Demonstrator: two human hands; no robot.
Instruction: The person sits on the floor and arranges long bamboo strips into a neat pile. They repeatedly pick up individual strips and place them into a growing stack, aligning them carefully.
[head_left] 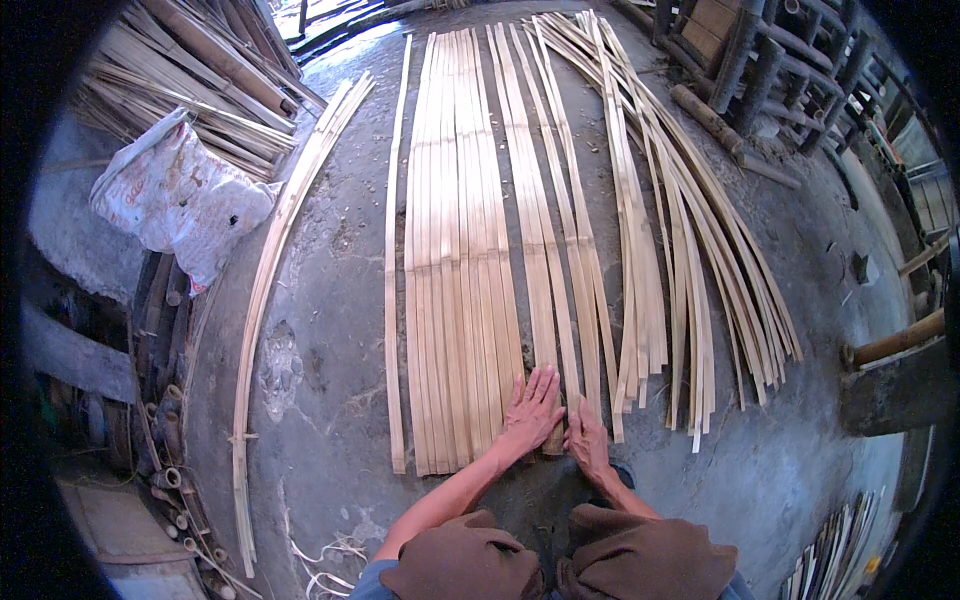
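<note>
Long pale bamboo strips lie lengthwise on the floor, with a flat row of strips packed edge to edge in the middle. My left hand is laid flat, fingers stretched out, over the near ends of a few strips just right of that row. Close beside it, my right hand has its fingers curled at the near end of a narrow bamboo strip; the fingertips are partly hidden. One separate strip runs along the row's left side.
Fanned-out loose strips spread to the right. A thin bundle lies at the left, near a white sack and stacked bamboo. Bamboo frames stand at the far right. More slivers lie at lower right.
</note>
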